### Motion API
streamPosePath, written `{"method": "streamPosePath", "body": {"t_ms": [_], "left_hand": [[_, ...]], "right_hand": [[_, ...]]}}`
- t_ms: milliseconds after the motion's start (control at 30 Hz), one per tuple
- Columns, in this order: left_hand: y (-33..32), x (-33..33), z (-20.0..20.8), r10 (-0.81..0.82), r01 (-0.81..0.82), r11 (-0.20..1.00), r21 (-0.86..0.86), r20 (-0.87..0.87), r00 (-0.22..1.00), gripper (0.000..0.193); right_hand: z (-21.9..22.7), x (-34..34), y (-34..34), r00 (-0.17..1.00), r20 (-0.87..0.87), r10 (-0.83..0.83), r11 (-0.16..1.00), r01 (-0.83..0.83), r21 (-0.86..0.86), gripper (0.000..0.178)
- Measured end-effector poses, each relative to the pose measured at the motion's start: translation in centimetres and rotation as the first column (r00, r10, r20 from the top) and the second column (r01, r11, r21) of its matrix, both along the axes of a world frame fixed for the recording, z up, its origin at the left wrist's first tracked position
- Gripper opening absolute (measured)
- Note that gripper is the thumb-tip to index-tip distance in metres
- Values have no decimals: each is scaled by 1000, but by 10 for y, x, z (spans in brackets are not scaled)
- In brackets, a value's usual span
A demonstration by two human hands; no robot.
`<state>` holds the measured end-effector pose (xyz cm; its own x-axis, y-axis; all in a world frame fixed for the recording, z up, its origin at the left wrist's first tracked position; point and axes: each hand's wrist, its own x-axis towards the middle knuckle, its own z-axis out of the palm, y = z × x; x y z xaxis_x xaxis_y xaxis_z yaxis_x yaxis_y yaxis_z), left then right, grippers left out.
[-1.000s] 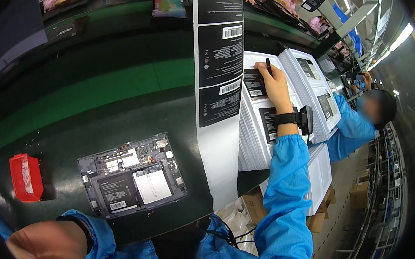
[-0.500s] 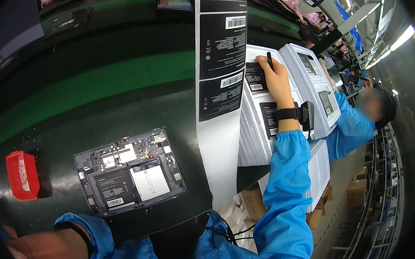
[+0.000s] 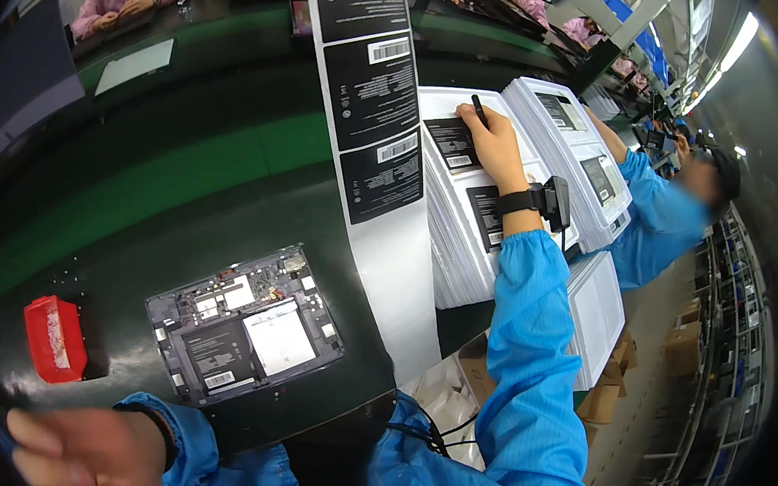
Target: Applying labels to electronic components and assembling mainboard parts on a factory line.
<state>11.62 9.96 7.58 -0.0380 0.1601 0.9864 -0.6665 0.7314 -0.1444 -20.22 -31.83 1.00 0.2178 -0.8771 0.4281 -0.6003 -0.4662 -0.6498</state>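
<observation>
My right hand point(image 3: 495, 146) grips a slim black pen-like tool point(image 3: 480, 110), its fingertips at the top edge of a black battery point(image 3: 451, 143) in a white tray point(image 3: 443, 259). Below my right wrist, a second black battery point(image 3: 485, 216) is partly covered. At the lower left, my left hand point(image 3: 93, 449) is smeared by motion; its finger state is unclear. An opened tablet point(image 3: 243, 323) lies on the dark green bench, one black and one white cell showing inside. Between tablet and trays, a white strip with black printed labels point(image 3: 381, 182) rises upright.
A red bin point(image 3: 55, 339) holding small pale bits stands left of the tablet. Another tray stack point(image 3: 563, 156) adjoins on the right, near a co-worker in a blue sleeve point(image 3: 654, 229). Across the bench, people in pink sit behind a grey panel point(image 3: 136, 66). Cardboard boxes point(image 3: 606, 401) stand below.
The view has swung slightly, shifting the strip and trays left. More of my left hand shows at the lower left. Across the bench, a grey panel appears where a dark one lay. My right hand keeps its grip.
</observation>
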Motion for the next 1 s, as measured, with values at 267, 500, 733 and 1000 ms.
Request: {"method": "streamPosePath", "body": {"t_ms": [267, 500, 733, 1000], "left_hand": [[-73, -17, -25, 233, -160, 607, 778, 18, 972, 13], [-86, 25, -169, 72, -353, 136, 926, 346, 935, 50], [-56, -8, -164, 77, -285, -32, 958, 287, 955, 47], [-9, -28, -152, 62, -79, 3, 997, 78, 995, 32]], "right_hand": [[-8, -1, 7, 990, 137, -14, 994, 29, -104, 53], [30, 1, 125, 867, 410, 284, 897, -89, -433, 53], [-10, 54, 287, 659, 449, 603, 785, -591, -186, 38], [-86, 81, 340, 707, 679, 200, 735, -567, 373, 13]]}}
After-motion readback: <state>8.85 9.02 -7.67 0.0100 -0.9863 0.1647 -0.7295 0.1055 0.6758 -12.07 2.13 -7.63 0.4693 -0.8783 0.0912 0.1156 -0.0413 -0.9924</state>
